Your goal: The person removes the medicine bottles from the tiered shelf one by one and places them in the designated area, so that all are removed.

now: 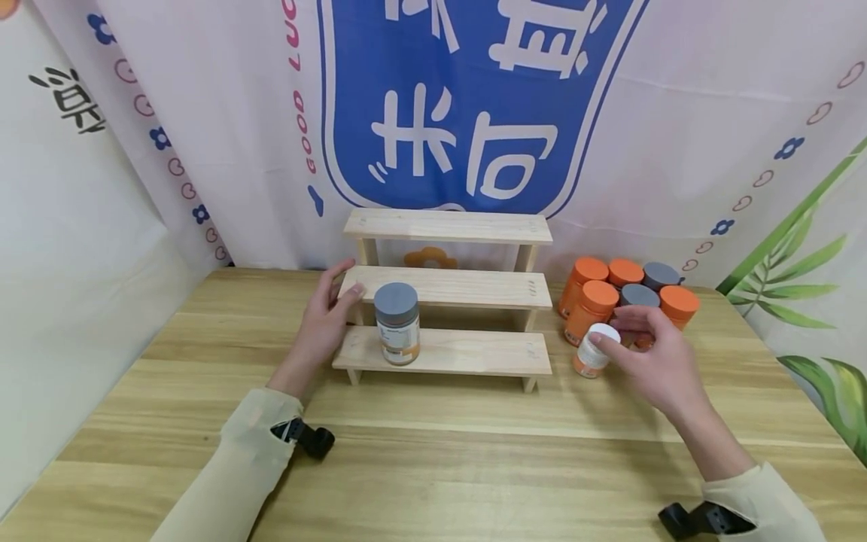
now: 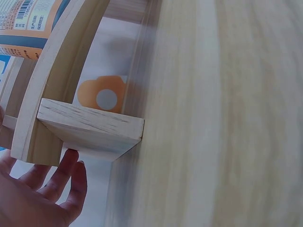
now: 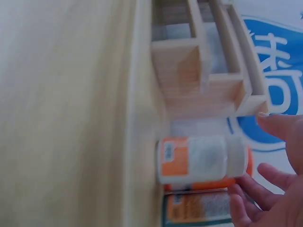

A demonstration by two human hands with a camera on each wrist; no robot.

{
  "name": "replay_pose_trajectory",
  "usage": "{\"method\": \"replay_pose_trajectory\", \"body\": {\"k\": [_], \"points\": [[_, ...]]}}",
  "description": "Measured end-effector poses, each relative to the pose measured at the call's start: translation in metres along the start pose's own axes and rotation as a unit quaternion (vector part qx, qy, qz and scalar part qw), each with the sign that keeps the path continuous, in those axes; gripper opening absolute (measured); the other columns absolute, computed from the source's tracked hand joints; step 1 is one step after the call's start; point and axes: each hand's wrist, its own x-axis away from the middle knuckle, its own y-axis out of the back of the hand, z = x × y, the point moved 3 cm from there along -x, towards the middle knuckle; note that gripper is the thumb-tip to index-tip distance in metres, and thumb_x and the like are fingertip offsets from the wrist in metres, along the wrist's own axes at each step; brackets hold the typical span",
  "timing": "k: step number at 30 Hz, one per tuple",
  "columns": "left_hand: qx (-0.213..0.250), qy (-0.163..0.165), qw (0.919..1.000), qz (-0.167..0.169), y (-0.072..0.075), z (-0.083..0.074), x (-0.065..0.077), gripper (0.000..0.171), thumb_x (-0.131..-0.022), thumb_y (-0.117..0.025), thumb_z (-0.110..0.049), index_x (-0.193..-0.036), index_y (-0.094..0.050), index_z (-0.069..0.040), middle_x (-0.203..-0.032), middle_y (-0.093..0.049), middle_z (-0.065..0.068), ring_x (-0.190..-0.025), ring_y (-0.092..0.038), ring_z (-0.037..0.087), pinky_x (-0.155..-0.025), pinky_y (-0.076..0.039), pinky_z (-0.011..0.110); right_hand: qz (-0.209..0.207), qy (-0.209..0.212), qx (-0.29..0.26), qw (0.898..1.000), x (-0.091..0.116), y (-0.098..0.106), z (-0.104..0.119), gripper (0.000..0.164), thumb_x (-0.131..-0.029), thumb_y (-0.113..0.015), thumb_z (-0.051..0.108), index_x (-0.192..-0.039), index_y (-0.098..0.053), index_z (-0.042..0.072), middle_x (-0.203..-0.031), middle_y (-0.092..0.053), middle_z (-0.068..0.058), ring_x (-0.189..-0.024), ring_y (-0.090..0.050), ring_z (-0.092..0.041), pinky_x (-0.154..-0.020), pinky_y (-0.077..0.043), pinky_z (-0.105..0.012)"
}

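A three-step wooden display stand point(image 1: 467, 352) stands on the table. My left hand point(image 1: 327, 320) holds its left end, thumb on the middle step and fingers around the side; in the left wrist view, fingertips point(image 2: 71, 156) lie by the stand's leg. A grey-capped jar point(image 1: 397, 325) stands on the bottom step, left of centre. My right hand point(image 1: 653, 361) is at a small white bottle point(image 1: 596, 348) with a white cap and orange label. In the right wrist view the thumb point(image 3: 277, 125) is spread away from this bottle point(image 3: 206, 158), and other fingers reach behind its cap.
Several orange-capped jars point(image 1: 591, 307) and grey-capped jars point(image 1: 660, 275) stand grouped right of the stand, close behind my right hand. A printed curtain point(image 1: 271, 135) hangs along the back edge of the wooden table point(image 1: 433, 467).
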Motion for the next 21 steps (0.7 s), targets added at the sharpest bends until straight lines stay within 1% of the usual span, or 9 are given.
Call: {"method": "replay_pose_trajectory", "body": {"k": [3,6,9,13,17,21], "points": [[0.001,0.0,1.0,-0.001,0.0,0.0,0.0,0.058,-0.113,-0.05,-0.029,-0.167,-0.031,-0.019,-0.16,-0.05,0.025,-0.142,-0.052,0.038,-0.12,-0.038,0.053,-0.037,0.032,-0.012,0.999,0.003,0.001,0.015,0.058,-0.096,-0.078,0.043,-0.14,-0.059,0.009,-0.131,-0.068,-0.012,-0.116,-0.059,-0.017,-0.081,-0.044,-0.01],[0.001,0.003,1.0,-0.001,0.0,0.0,0.0,0.057,-0.113,-0.05,-0.029,-0.167,-0.032,-0.021,-0.16,-0.05,0.025,-0.142,-0.052,0.038,-0.12,-0.038,0.053,-0.05,0.062,-0.032,0.996,0.005,-0.003,0.033,0.053,-0.095,-0.081,0.039,-0.137,-0.062,0.012,-0.129,-0.069,-0.008,-0.112,-0.059,-0.01,-0.082,-0.045,-0.012],[0.001,0.004,1.0,-0.003,0.0,0.001,0.001,0.057,-0.113,-0.05,-0.028,-0.166,-0.033,-0.023,-0.16,-0.051,0.025,-0.142,-0.052,0.038,-0.12,-0.038,0.053,-0.031,0.092,-0.056,0.994,0.004,-0.014,0.05,0.049,-0.095,-0.081,0.035,-0.134,-0.063,0.012,-0.127,-0.069,-0.008,-0.112,-0.06,-0.009,-0.086,-0.047,-0.016],[-0.001,0.003,1.0,-0.005,0.001,0.001,0.001,0.056,-0.113,-0.05,-0.029,-0.166,-0.033,-0.023,-0.16,-0.05,0.025,-0.143,-0.051,0.038,-0.121,-0.037,0.053,0.016,0.123,-0.079,0.989,0.0,-0.032,0.068,0.048,-0.096,-0.082,0.03,-0.134,-0.063,0.01,-0.126,-0.07,-0.008,-0.114,-0.061,-0.016,-0.086,-0.05,-0.017],[0.0,0.001,1.0,-0.004,0.001,0.001,0.001,0.057,-0.113,-0.05,-0.029,-0.166,-0.033,-0.023,-0.161,-0.05,0.024,-0.143,-0.051,0.037,-0.121,-0.037,0.053,0.052,0.125,-0.101,0.986,-0.005,-0.049,0.08,0.05,-0.095,-0.082,0.03,-0.137,-0.062,0.01,-0.128,-0.071,-0.007,-0.118,-0.063,-0.023,-0.087,-0.05,-0.019],[0.005,-0.001,1.0,-0.002,0.001,0.001,0.0,0.057,-0.113,-0.051,-0.03,-0.166,-0.032,-0.02,-0.16,-0.051,0.023,-0.142,-0.052,0.036,-0.121,-0.037,0.051,0.068,0.125,-0.119,0.983,-0.006,-0.063,0.091,0.051,-0.094,-0.083,0.029,-0.137,-0.062,0.011,-0.127,-0.073,-0.007,-0.119,-0.065,-0.027,-0.09,-0.053,-0.027]]}}
